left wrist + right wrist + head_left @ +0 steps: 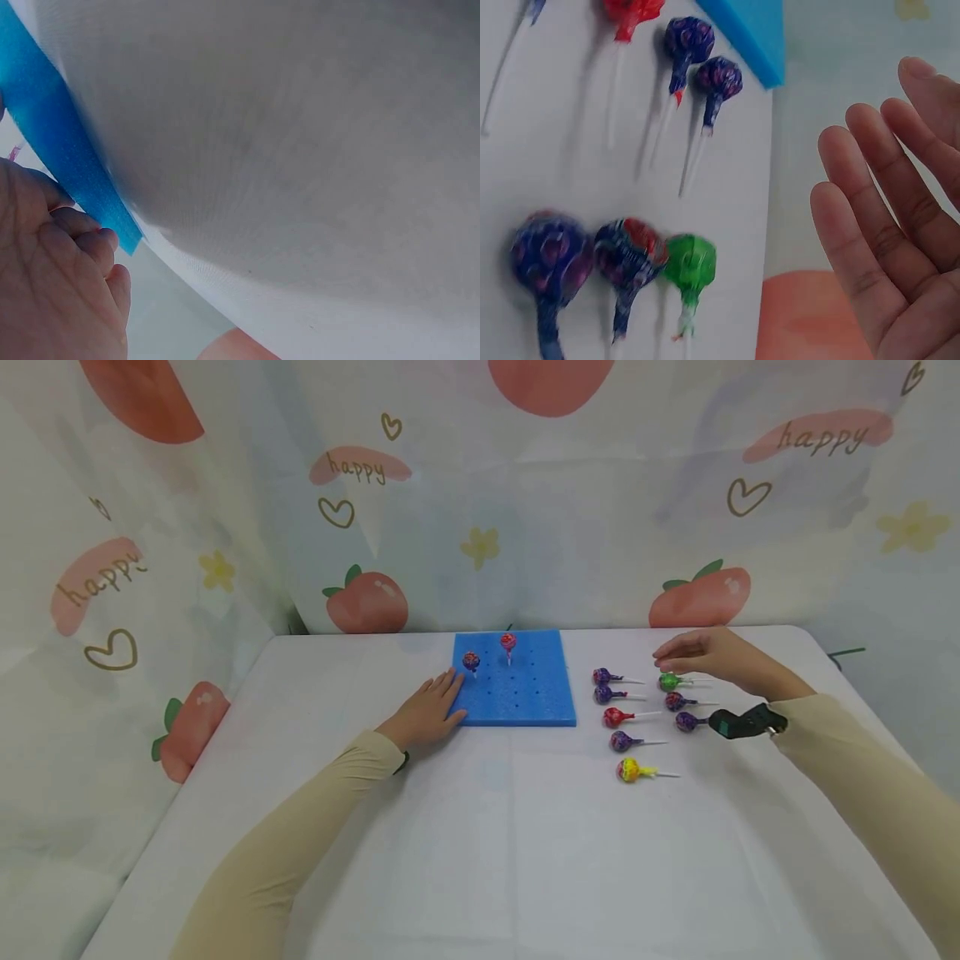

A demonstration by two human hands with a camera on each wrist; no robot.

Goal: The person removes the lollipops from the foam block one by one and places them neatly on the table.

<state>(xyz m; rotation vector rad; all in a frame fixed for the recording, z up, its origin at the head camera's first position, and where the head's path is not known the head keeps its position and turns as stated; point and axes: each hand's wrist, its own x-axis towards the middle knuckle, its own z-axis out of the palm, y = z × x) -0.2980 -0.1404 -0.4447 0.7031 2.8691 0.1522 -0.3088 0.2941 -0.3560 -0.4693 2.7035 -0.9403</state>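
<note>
A blue foam board (525, 702) with rows of small holes lies at the table's far side. Two lollipops stand upright in it: a dark purple one (471, 661) at the left and a red-pink one (508, 642) further back. My left hand (426, 710) rests flat against the board's left edge, its fingers touching the blue side (67, 135) in the left wrist view. My right hand (716, 656) hovers above the green lollipop (670, 682), holding nothing. In the right wrist view its fingers are spread and slightly bent, apart from the green lollipop (690, 262).
Right of the board, lollipops lie in two columns, sticks pointing right. The nearer column includes a red one (615, 717) and a yellow one (628, 770); purple ones (686, 722) lie beside my right wrist. A patterned curtain (562, 527) hangs behind the white table (450, 860).
</note>
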